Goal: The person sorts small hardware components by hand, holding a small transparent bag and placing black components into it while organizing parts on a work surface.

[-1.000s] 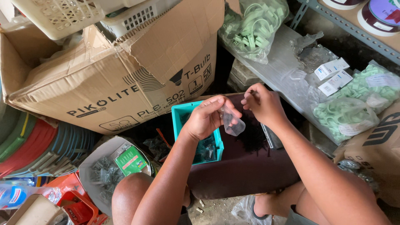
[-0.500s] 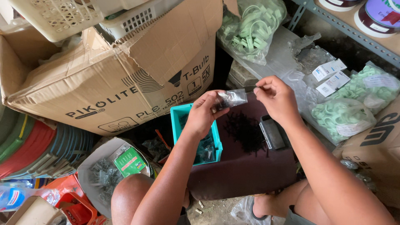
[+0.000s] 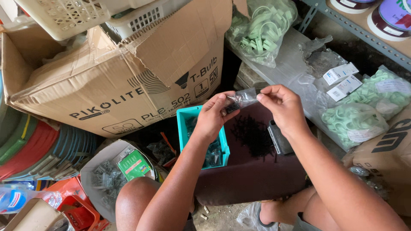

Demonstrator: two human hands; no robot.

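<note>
Small clear plastic bag (image 3: 242, 99) stretched level above the dark maroon cloth-covered surface (image 3: 252, 171), pinched at each end by left hand (image 3: 212, 116) and right hand (image 3: 280, 108) fingers, teal plastic tray (image 3: 185, 116) just left, apparently for pressing its mouth closed.

A big torn cardboard box (image 3: 128, 81) sits at upper left with white plastic baskets (image 3: 72, 15) stacked on it. Clear bags of green clips (image 3: 261, 32) lie on the shelf (image 3: 355, 30) side at right, near white labels (image 3: 340, 79). A teal tray (image 3: 188, 117) stands beside a dark maroon surface (image 3: 252, 171) strewn with small black pieces (image 3: 252, 134). Coloured hoops (image 3: 38, 145) lean at left.
</note>
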